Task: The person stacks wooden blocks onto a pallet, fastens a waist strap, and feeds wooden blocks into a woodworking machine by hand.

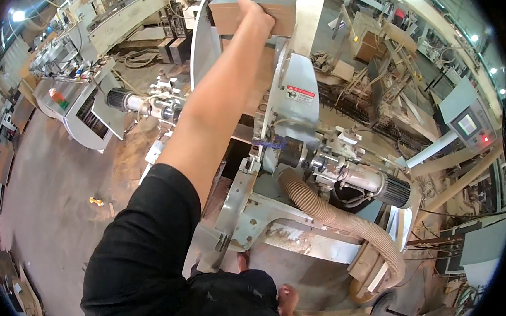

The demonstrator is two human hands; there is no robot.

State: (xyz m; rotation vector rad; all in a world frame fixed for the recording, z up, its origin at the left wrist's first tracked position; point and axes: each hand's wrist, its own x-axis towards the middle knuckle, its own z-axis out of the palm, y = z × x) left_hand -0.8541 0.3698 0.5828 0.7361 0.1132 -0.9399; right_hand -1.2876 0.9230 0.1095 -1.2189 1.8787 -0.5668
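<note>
My left arm, in a black short sleeve, reaches far forward across the machine. At its end, my left hand (256, 14) lies against a stack of flat brown boards (228, 20) at the top of the view, with its fingers bent over the upper edge. The fingertips are partly hidden there. The boards rest between a curved pale guard on the left and a light grey guard (300, 99) with a red and white warning label on the right. My right hand does not show.
Motor units sit on the left (158, 103) and right (360, 177) of the machine. A ribbed beige hose (333, 211) curves down the right side. A control panel (471, 125) with a lit screen stands at right. My feet are below, near the machine's frame.
</note>
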